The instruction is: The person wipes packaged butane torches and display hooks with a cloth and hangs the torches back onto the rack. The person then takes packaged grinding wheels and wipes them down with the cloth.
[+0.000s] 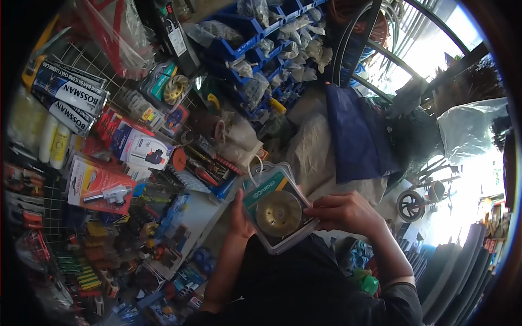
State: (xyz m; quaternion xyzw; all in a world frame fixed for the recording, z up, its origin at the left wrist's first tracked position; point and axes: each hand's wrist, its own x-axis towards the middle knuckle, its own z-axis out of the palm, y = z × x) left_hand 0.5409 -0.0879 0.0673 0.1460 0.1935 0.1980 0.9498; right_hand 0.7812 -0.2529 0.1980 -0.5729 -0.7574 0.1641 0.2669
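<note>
A clear blister pack with a gold, round cup-shaped grinding wheel and a teal label is held up before my chest. My left hand grips its left edge, with most of the fingers hidden behind the pack. On the right edge, my right hand pinches the plastic between thumb and fingers. A white loop stands at the top of the pack. A similar blister pack with a gold wheel hangs on the wire rack at upper left.
Wire rack on the left carries packaged tools and silicone tubes. Blue bins with bagged small parts stand at the back. A dark blue sheet hangs at right of centre. Grey rolls stand at lower right.
</note>
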